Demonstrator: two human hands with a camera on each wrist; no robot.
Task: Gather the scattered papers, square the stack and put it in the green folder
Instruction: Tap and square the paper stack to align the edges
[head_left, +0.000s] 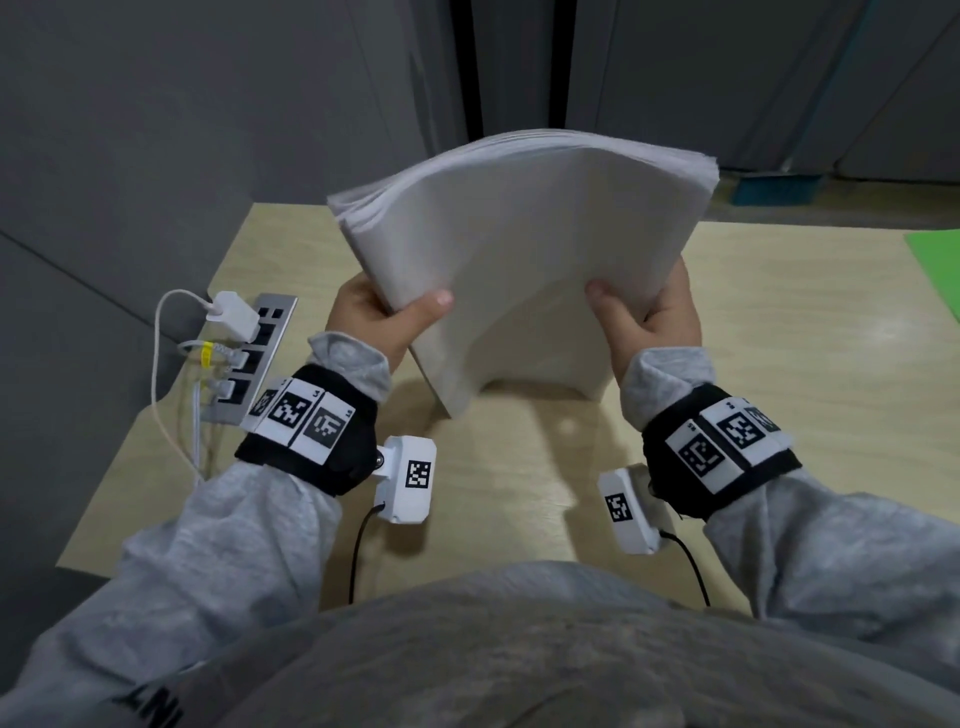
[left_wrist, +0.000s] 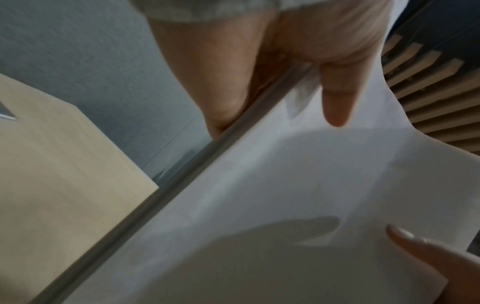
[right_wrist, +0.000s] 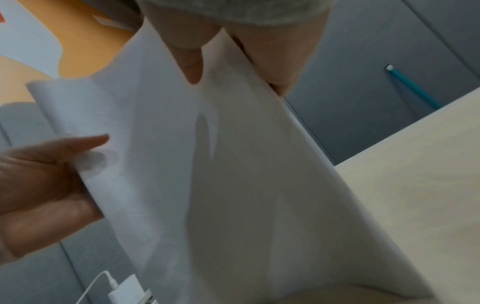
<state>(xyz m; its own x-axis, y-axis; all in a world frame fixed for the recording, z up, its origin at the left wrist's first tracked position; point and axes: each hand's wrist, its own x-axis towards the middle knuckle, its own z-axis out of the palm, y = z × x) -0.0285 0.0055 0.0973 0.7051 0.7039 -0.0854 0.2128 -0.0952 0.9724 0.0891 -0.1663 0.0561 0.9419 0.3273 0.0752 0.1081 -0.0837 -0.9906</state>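
A thick stack of white papers (head_left: 524, 249) stands on its lower edge on the wooden desk (head_left: 779, 415), bowed into an arch. My left hand (head_left: 384, 322) grips its left side, thumb on the front sheet. My right hand (head_left: 644, 317) grips the right side the same way. The left wrist view shows the stack (left_wrist: 259, 195) with my left thumb (left_wrist: 335, 98) pressed on it. In the right wrist view my right thumb (right_wrist: 192, 65) lies on the paper (right_wrist: 233, 164). A corner of the green folder (head_left: 935, 270) lies at the desk's right edge.
A metal power strip (head_left: 254, 358) with a white charger (head_left: 234, 314) and cables is set into the desk's left side. Grey partition walls (head_left: 156, 130) stand behind and to the left. A teal broom (head_left: 779, 189) leans at the back right.
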